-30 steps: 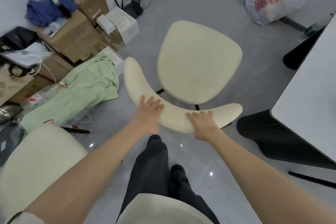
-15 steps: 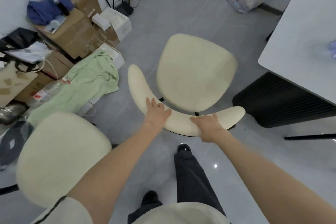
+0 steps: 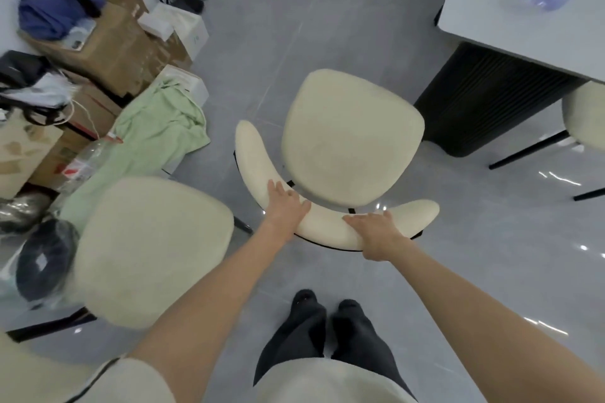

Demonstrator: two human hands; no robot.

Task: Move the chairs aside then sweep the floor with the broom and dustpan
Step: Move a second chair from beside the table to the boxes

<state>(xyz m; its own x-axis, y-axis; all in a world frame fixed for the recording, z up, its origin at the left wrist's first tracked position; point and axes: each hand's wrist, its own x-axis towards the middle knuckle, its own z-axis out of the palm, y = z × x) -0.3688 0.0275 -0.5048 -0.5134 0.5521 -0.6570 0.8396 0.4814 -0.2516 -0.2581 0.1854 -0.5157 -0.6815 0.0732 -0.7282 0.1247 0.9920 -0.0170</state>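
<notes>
- Left hand: flat on the curved backrest of the chair, fingers straight and close together, pressing, likely to steer it
- Right hand: laid over the same backrest's top edge; whether its fingers hook round cannot be told
- 2nd chair: just left of the chair, probably already set aside
- 3rd chair: well right of the chair, not yet dealt with
- Green cloth, cardboard boxes: left of the chair, limiting parking room
- Broom, dustpan: not in view

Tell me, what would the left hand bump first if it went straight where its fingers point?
Probably the seat, just past the backrest the left hand rests on; depth is unclear.
</notes>
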